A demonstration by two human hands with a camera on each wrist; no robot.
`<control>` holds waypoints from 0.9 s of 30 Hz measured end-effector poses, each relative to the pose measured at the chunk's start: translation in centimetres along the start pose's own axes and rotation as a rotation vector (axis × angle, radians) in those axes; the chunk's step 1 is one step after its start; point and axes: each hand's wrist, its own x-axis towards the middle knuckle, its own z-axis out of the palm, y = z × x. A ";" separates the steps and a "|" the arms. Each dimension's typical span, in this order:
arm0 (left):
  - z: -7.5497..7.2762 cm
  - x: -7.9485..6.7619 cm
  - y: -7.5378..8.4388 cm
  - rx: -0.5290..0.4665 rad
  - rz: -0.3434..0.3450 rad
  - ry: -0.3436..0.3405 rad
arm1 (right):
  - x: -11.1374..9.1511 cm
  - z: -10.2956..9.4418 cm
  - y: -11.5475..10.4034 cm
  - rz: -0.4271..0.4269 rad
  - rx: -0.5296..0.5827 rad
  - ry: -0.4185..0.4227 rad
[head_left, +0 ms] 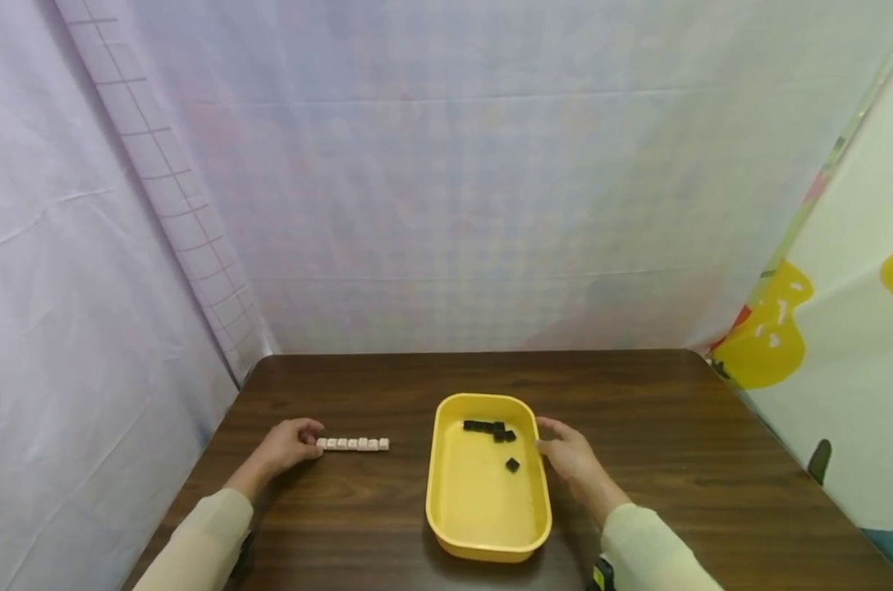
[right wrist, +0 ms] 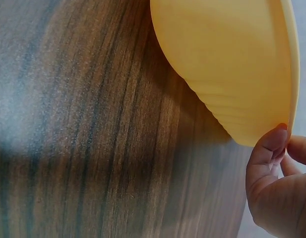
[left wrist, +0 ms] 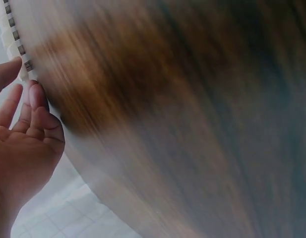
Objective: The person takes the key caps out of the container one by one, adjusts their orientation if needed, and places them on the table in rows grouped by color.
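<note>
On the left of the table, a straight row of small white blocks (head_left: 353, 444), resembling keycaps, runs sideways. My left hand (head_left: 291, 444) is at the row's left end, with thumb and curled fingers around the end block; the left wrist view shows the fingertips (left wrist: 37, 93) right at it. A yellow plastic tray (head_left: 439, 501) stands to the right of the row. With thumb and fingers, my right hand (head_left: 570, 461) holds its right rim, also seen in the right wrist view, where the tray wall (right wrist: 232, 64) fills the top right. Several small black blocks (head_left: 483, 427) lie inside the tray, mostly towards its far end.
Everything stands on a dark wood-grain table (head_left: 638, 410). A pale curtain (head_left: 446, 205) hangs behind its far edge, and more white sheeting (head_left: 70, 328) runs along the left side. Printed cloth with yellow shapes (head_left: 767, 345) borders the right side.
</note>
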 end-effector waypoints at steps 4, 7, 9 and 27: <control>0.1 -0.4 0.2 0.013 -0.022 0.011 | 0.0 0.2 0.1 0.001 0.009 -0.016; 0.1 -0.5 0.6 0.029 -0.019 0.033 | 0.0 0.3 0.0 0.001 0.015 -0.026; 0.2 -0.5 1.1 0.038 -0.015 0.055 | 0.0 0.4 -0.2 0.009 0.023 -0.028; 6.7 3.6 14.2 -0.117 0.198 -0.009 | 0.0 0.1 -0.5 0.005 0.024 -0.022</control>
